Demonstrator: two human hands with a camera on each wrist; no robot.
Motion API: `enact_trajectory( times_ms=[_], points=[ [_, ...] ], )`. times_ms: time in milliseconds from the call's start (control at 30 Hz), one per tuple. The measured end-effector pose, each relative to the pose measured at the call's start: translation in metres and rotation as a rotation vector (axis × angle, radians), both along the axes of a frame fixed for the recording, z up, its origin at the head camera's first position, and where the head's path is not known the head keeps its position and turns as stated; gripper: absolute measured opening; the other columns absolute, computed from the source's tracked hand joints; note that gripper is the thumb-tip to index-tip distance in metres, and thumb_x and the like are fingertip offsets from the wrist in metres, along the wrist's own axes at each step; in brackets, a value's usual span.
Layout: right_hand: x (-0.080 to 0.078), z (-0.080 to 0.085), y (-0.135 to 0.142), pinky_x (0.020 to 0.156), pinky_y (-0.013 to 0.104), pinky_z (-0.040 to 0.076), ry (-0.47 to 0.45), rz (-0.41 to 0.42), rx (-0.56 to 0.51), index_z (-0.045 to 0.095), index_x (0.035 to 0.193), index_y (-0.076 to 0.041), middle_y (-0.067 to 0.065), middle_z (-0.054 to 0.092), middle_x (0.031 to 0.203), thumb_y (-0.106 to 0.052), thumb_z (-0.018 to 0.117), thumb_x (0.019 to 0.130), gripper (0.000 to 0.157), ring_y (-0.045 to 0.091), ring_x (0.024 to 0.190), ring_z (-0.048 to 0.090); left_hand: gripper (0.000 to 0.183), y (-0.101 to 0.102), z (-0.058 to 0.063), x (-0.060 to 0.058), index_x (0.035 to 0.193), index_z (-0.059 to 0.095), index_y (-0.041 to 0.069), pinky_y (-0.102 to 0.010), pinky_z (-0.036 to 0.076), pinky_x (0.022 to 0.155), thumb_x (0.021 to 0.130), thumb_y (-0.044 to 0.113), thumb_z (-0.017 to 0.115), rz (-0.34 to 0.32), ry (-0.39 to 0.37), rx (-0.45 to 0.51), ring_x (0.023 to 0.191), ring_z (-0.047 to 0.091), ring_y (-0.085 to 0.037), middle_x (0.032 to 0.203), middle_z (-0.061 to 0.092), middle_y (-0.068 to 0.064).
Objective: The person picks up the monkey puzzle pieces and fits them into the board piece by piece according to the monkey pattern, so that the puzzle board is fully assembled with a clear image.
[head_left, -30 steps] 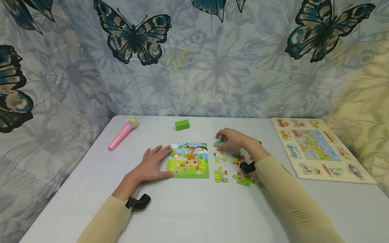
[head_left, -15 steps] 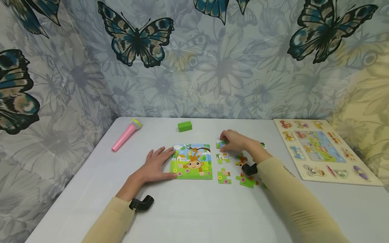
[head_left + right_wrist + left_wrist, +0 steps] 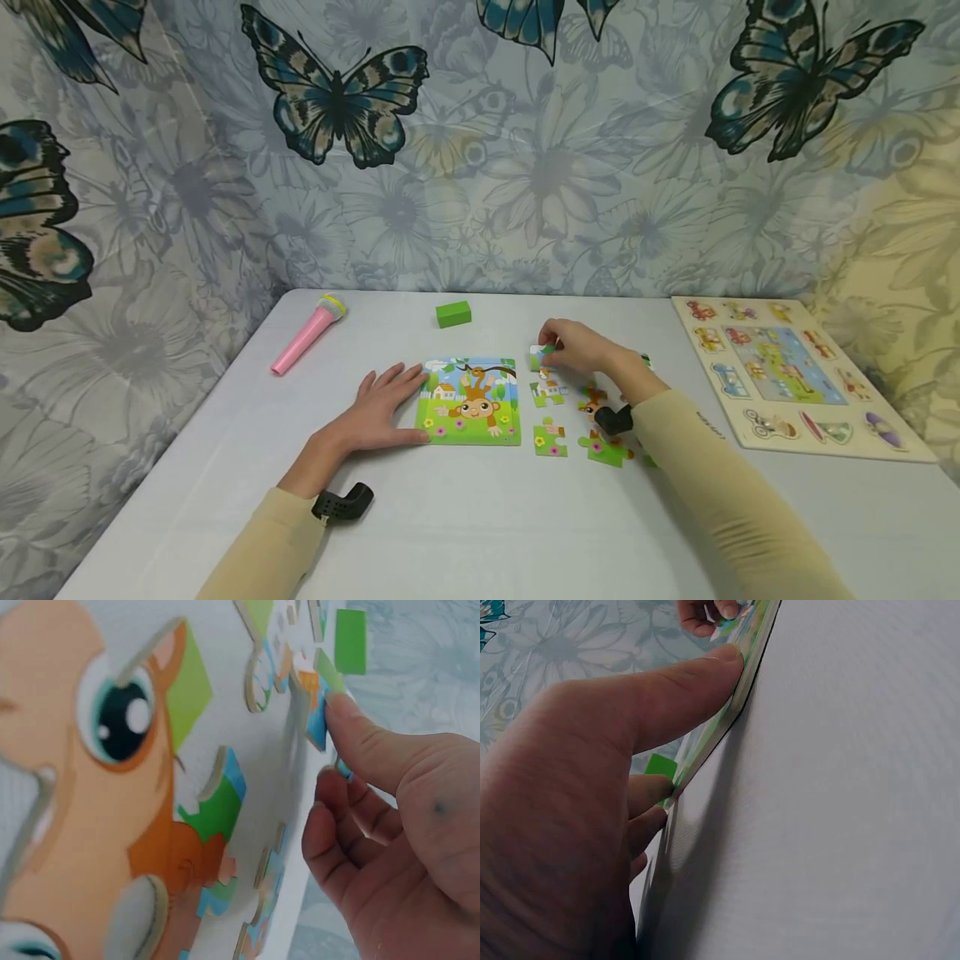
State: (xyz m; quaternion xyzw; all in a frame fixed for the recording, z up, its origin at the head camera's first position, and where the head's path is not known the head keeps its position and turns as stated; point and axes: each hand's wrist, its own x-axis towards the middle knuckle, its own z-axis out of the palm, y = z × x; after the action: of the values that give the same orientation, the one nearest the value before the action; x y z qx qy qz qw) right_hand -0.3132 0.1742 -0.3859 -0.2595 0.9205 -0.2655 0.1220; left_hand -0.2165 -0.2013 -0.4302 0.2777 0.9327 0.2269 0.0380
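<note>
My left hand [image 3: 375,414] lies with fingers spread against the left side of a square monkey puzzle [image 3: 471,407]. In the left wrist view, its thumb [image 3: 682,697] touches the puzzle's edge. To the right of that puzzle, my right hand [image 3: 588,348] pinches a blue-and-green puzzle piece [image 3: 536,358] at the top of a column of loose pieces. In the right wrist view, the thumb [image 3: 367,742] covers part of the piece [image 3: 316,724], and the other fingers curl beneath. Below it lie a house piece [image 3: 547,393] and a pink-flower piece [image 3: 551,437].
More loose pieces [image 3: 603,450] lie under the right forearm, partly hidden. A large animal puzzle board [image 3: 795,425] occupies the table's right side. A green block [image 3: 453,314] stands at the back, and a pink toy microphone [image 3: 307,335] lies at back left.
My right hand, blurred over the top piece a second ago, has drawn its fingertips together on it. The left hand keeps its place at the puzzle's edge. The head view has shifted slightly.
</note>
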Motion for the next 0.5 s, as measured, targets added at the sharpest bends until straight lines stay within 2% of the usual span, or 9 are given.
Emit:
enact_trajectory(
  times_ms=[233, 500],
  points=[
    [0.0009, 0.0009, 0.0083, 0.078, 0.039, 0.045, -0.023, -0.007, -0.073, 0.060, 0.106, -0.004, 0.007, 0.062, 0.100, -0.009, 0.067, 0.098, 0.011, 0.022, 0.086, 0.055, 0.098, 0.0020, 0.0005, -0.0005, 0.157, 0.036, 0.006, -0.069, 0.001, 0.111, 0.083, 0.060, 0.071, -0.008, -0.007, -0.013, 0.150, 0.016, -0.039, 0.163, 0.031, -0.011],
    [0.0029, 0.0078, 0.0106, 0.071, 0.036, 0.043, -0.052, 0.001, -0.143, 0.060, 0.106, -0.002, 0.009, 0.059, 0.099, -0.006, 0.059, 0.102, 0.005, 0.021, 0.078, 0.051, 0.097, 0.0030, 0.0000, -0.0001, 0.156, 0.038, 0.005, -0.070, 0.002, 0.111, 0.083, 0.057, 0.073, -0.008, 0.006, -0.008, 0.150, 0.018, -0.040, 0.162, 0.032, -0.011]
  ],
)
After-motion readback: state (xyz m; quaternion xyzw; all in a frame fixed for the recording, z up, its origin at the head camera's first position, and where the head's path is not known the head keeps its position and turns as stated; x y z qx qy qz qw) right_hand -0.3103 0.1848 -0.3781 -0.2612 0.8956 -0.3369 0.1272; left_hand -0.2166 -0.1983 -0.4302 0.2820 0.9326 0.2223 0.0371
